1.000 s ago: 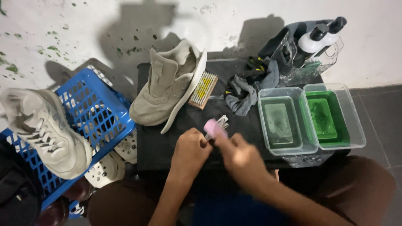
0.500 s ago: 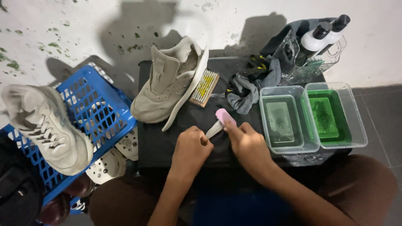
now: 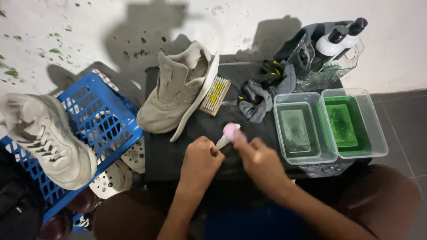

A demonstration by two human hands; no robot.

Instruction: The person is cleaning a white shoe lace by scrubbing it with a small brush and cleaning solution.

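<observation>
Nearest, at the front edge of the black table: left hand and right hand close together, both closed on a small white tool with pink head, left fingers pinching its lower end, right fingers partly blurred beside the pink tip. Further back on the table: a beige shoe lying on its side, touching a wooden brush, a grey cloth near it, two clear tubs with green liquid at the right. Farthest and aside: two white bottles in a clear holder by the wall, and at the left a blue basket carrying a second beige shoe.
</observation>
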